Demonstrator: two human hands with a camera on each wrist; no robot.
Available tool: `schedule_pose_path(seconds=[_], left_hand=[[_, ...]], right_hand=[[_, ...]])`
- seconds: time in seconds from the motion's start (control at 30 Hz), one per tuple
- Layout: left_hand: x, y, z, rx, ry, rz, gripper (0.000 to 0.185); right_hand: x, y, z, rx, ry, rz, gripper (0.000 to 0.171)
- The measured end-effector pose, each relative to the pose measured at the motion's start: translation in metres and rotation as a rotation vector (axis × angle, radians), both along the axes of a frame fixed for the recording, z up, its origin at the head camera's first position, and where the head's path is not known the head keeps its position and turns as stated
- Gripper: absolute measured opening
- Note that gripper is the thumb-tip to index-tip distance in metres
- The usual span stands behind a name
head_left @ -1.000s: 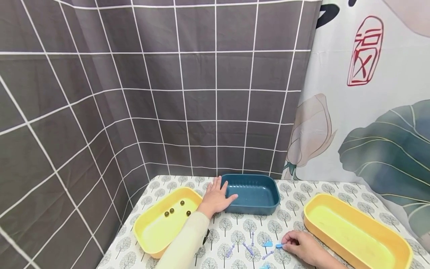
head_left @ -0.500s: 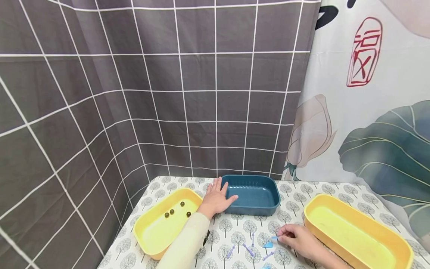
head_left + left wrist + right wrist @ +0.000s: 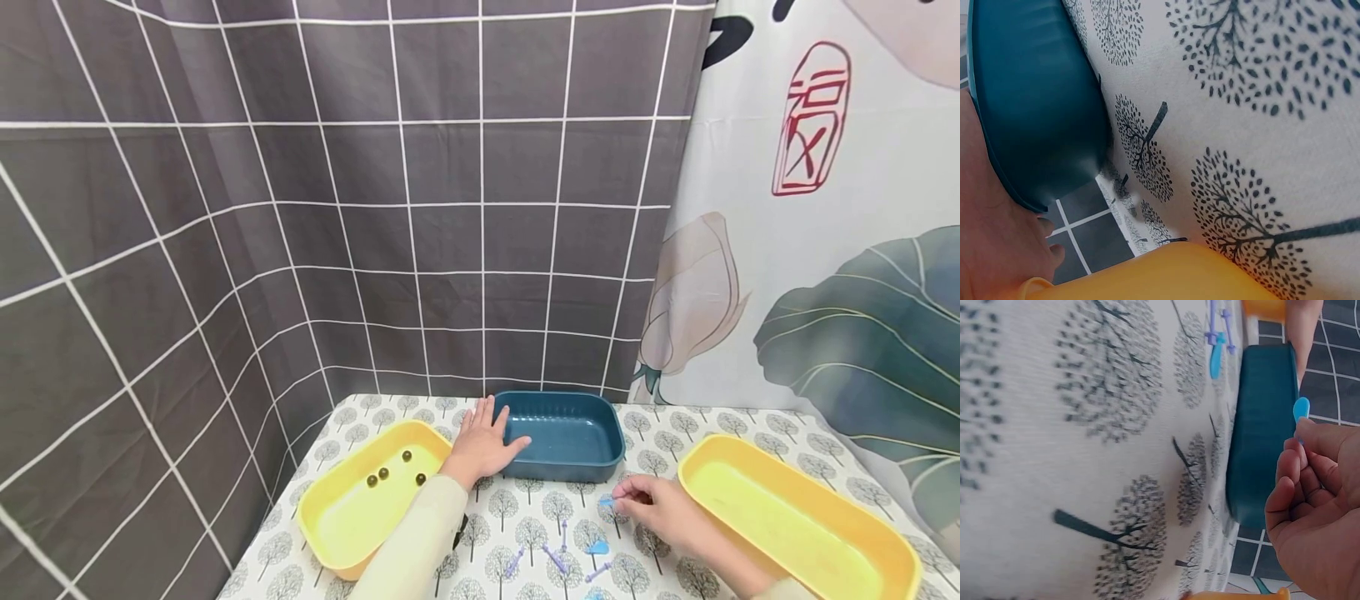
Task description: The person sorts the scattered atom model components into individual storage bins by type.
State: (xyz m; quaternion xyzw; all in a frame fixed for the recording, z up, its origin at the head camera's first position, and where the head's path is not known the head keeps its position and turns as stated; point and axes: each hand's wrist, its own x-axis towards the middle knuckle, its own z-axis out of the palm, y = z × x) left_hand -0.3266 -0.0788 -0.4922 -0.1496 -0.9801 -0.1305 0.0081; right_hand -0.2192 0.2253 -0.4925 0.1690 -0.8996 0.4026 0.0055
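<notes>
From the head camera, your left hand [image 3: 480, 446] lay flat with fingers straight against the near left corner of the dark teal rectangular plastic tray [image 3: 564, 435], thumb over its rim, holding nothing. Your right hand [image 3: 660, 510] hovered above the tree-patterned tablecloth [image 3: 540, 508], just in front of the teal tray's right end, its fingertips pinching a small light-blue plastic spoon-shaped piece [image 3: 607, 502]. Left of your left arm sat a yellow oblong plastic tray [image 3: 360, 500] with four small dark marbles [image 3: 384, 472] inside; a second yellow oblong plastic tray [image 3: 795, 517] stood just right of your right hand. A few more small blue and purple plastic pieces [image 3: 558, 557] lay scattered on the cloth near the front edge. From the left wrist camera, you saw the teal tray's outer wall [image 3: 1035, 106] right beside your palm [image 3: 991, 250], resting on the cloth, with a yellow tray rim [image 3: 1166, 275] close below. From the right wrist camera, your curled fingers [image 3: 1310, 469] gripped the light-blue piece [image 3: 1300, 409], its rounded tip sticking out just beside the teal tray [image 3: 1263, 431], and loose pieces [image 3: 1216, 347] lay farther off.
</notes>
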Motion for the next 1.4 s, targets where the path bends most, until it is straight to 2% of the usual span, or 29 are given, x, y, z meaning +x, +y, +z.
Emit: schedule_pose_path(seconds=[0.3,0.73,1.2,1.4], left_hand=[[0.000,0.000,0.000,0.022,0.013,-0.004,0.081],[-0.003,0.001,-0.004,0.004,0.013,-0.001,0.082],[0.000,0.001,-0.004,0.020,0.007,0.009,0.079],[0.000,0.001,-0.002,0.021,0.004,0.007,0.079]], right_hand=[[-0.018,-0.006,0.006,0.015,0.047,-0.033,0.010],[-0.042,-0.021,0.017,0.020,0.058,-0.147,0.004],[-0.074,-0.035,0.024,-0.001,0.063,-0.154,0.007],[-0.085,-0.044,0.026,-0.014,0.056,-0.185,0.008]])
